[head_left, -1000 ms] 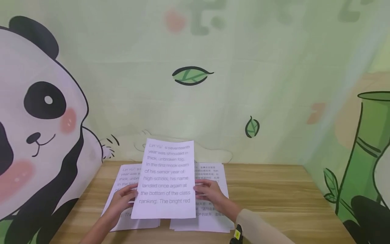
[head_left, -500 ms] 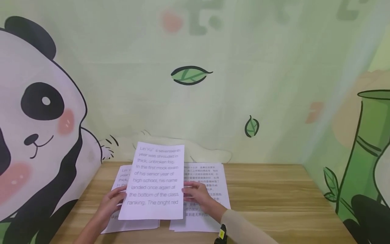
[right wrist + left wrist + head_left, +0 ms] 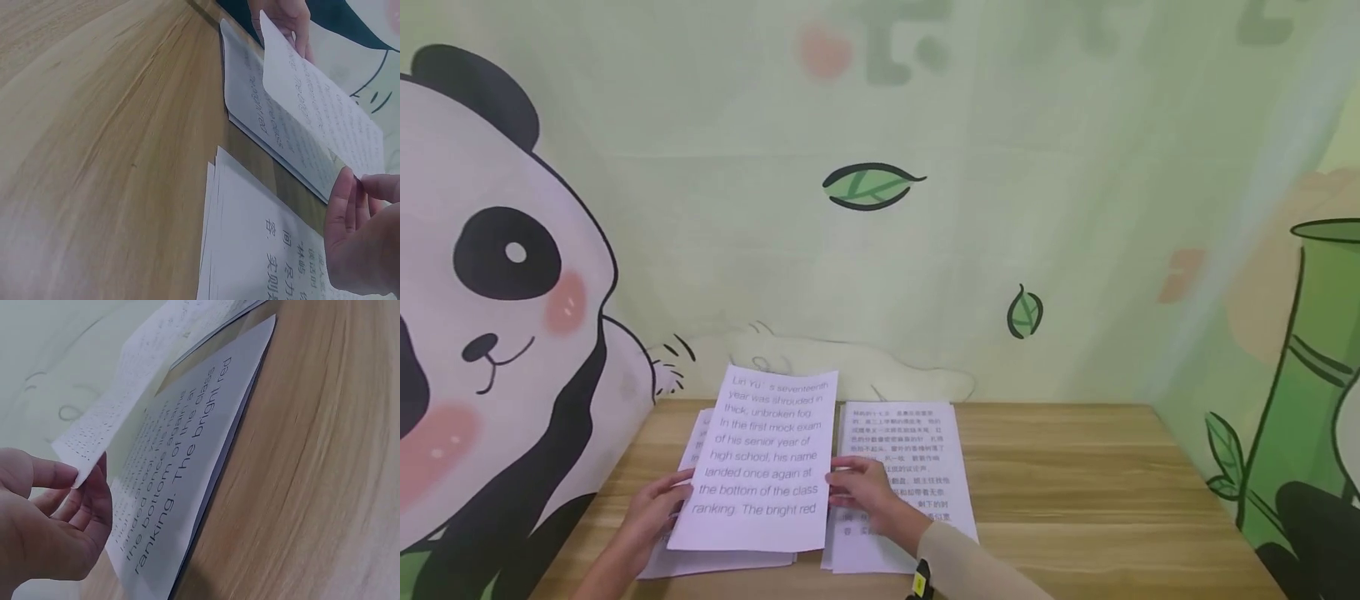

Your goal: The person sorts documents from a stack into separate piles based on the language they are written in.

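Note:
A sheet of paper [image 3: 760, 458] printed with large English text is held up above the table, tilted toward me. My left hand [image 3: 658, 512] pinches its left edge between thumb and fingers; in the left wrist view that hand [image 3: 56, 515] grips the sheet's corner. On the right edge my right hand [image 3: 872, 492] pinches it too, seen closely in the right wrist view as the hand [image 3: 365, 234]. Under the raised sheet lies a stack of English-printed paper [image 3: 181, 462], mostly covered in the head view. Right of it lies a stack with Chinese text [image 3: 917, 475], partly behind my right hand.
Both stacks lie on a wood-grain table [image 3: 1060, 492], with a narrow gap between them. Behind the table hangs a pale green backdrop [image 3: 925, 250] with a panda [image 3: 512, 333] and bamboo [image 3: 1292, 400] printed on it.
Both hands have moved left and slightly down with the sheet, which now hangs over the left stack. More of the Chinese-printed stack shows.

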Motion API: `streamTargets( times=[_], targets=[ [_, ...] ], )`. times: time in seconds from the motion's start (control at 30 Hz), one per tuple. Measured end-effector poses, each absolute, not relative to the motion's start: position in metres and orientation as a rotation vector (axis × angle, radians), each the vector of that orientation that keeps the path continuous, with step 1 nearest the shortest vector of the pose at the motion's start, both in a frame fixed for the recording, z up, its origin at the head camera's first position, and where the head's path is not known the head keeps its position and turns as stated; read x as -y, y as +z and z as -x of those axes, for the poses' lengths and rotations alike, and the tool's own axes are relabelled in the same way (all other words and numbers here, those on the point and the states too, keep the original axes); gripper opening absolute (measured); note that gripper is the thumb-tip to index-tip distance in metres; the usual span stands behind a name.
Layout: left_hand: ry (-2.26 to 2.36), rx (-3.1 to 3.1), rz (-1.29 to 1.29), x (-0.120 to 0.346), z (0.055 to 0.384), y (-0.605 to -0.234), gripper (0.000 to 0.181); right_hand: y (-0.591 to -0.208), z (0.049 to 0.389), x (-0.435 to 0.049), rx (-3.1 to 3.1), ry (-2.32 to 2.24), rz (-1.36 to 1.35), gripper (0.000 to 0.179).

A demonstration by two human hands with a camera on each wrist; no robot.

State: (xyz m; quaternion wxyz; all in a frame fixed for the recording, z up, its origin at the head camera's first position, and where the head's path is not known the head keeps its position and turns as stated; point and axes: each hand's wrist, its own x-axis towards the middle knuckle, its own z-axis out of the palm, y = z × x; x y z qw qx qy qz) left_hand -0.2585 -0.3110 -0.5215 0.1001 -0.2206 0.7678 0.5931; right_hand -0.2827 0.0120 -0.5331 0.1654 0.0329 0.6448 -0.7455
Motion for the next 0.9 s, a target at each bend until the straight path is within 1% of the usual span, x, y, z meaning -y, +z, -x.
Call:
streamTargets(
  times=[0.3,0.6,0.9],
  targets=[
    [1.780,-2.212,0.725,0.325,0.259,-0.530,0.054,-0.539,0.282,0.011,-1.856,-2.124,-0.147,0.037],
    [1.764,-2.286,0.663,0.338,0.252,-0.538,0.056,-0.540,0.284,0.022,-1.849,-2.083,-0.170,0.037],
    [1.759,-2.303,0.672,0.351,0.251,-0.542,0.056,-0.541,0.284,0.029,-1.838,-2.011,-0.083,0.038]
  ],
)
